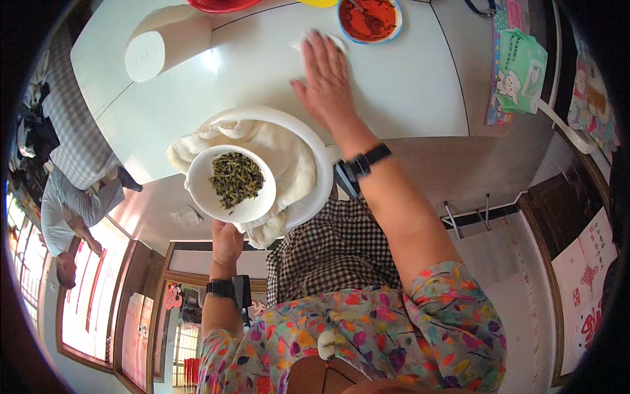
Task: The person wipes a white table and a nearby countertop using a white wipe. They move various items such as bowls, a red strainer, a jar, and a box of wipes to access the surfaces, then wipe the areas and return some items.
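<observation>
My right hand lies palm down on the white tabletop, fingers stretched out over a white wipe or tissue whose edges show beside them. Close to me, a white plastic basket overlaps the table's near edge, with a cream cloth lining it. On that cloth rests a white bowl of chopped dark-green vegetable. My left hand is at the near side of the basket and bowl. Its fingertips are hidden below them, so its exact grip on the basket is partly covered.
A paper roll lies at the table's left. Red chilli paste fills a bowl beyond my right hand, near a red basket and a yellow item. Green wipes packs lie right. A person is at left.
</observation>
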The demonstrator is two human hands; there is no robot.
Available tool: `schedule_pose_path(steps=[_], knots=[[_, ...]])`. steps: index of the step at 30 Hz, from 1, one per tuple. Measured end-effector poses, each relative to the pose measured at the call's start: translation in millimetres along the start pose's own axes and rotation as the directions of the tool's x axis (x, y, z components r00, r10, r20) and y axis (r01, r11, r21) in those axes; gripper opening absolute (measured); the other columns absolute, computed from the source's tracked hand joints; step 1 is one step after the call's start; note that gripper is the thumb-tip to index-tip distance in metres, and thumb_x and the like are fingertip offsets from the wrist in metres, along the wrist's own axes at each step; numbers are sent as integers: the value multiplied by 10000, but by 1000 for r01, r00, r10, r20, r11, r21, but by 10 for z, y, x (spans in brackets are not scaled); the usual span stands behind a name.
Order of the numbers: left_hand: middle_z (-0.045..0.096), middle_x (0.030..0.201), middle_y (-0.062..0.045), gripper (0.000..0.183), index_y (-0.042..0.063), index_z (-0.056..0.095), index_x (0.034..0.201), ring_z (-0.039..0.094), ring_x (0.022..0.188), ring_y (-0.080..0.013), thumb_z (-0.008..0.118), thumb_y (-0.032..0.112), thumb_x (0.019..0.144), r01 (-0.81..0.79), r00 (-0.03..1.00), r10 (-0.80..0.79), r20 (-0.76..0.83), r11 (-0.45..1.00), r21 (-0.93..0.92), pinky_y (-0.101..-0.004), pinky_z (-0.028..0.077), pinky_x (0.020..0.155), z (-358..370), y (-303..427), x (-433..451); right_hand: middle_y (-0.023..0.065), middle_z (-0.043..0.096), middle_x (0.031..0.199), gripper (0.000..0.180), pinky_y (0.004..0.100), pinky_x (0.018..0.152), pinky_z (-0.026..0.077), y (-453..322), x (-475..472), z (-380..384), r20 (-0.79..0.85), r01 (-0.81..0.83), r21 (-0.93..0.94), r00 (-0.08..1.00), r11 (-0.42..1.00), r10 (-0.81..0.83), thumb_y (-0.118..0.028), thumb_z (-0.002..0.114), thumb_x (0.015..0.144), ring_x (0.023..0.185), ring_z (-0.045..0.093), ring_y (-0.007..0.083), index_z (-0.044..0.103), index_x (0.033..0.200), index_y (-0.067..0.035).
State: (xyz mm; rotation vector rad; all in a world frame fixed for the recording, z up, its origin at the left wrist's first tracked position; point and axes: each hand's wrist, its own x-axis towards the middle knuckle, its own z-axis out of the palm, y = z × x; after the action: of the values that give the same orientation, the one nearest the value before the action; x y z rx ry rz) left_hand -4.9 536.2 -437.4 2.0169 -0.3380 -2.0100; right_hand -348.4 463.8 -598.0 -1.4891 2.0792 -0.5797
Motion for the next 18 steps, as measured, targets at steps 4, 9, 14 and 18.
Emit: schedule_pose_path(steps=[4, 9, 14, 18], knots=[[589, 1338, -131, 451, -1, 494, 1359, 600, 1205, -257, 516, -32, 910, -28, 998, 27, -53, 999, -25, -398, 488, 1031, -3, -111, 9, 130, 369, 1551, 706, 462, 1209, 224, -84, 564, 306, -4, 203, 17, 979, 979, -203, -305, 659, 876, 1467, 286, 300, 399, 1470, -27], [602, 1316, -128, 417, -12, 508, 1341, 605, 1193, -238, 550, 8, 927, -42, 999, 42, -15, 999, -30, -377, 490, 1020, -4, -83, 42, 78, 409, 1541, 665, 398, 1229, 224, 55, -191, 376, 272, 495, 153, 811, 855, -518, -260, 630, 858, 1443, 347, 251, 437, 1466, -74], [640, 1241, -134, 390, -46, 564, 1266, 635, 1136, -234, 498, -20, 882, -70, 997, 70, 44, 998, -11, -350, 500, 990, 242, 78, 170, 100, 405, 1544, 713, 421, 1224, 246, 883, -951, -624, 511, 154, 21, 847, 988, -143, -121, 656, 831, 1441, 360, 276, 393, 1492, -73], [644, 1233, -135, 411, -46, 550, 1280, 647, 1110, -242, 491, -30, 874, -52, 994, 53, 93, 999, -15, -350, 525, 952, 468, 212, 326, 124, 388, 1549, 666, 453, 1203, 254, 1219, -380, -1273, 188, -19, -345, 978, 938, 89, -192, 646, 898, 1447, 327, 331, 385, 1499, -75]])
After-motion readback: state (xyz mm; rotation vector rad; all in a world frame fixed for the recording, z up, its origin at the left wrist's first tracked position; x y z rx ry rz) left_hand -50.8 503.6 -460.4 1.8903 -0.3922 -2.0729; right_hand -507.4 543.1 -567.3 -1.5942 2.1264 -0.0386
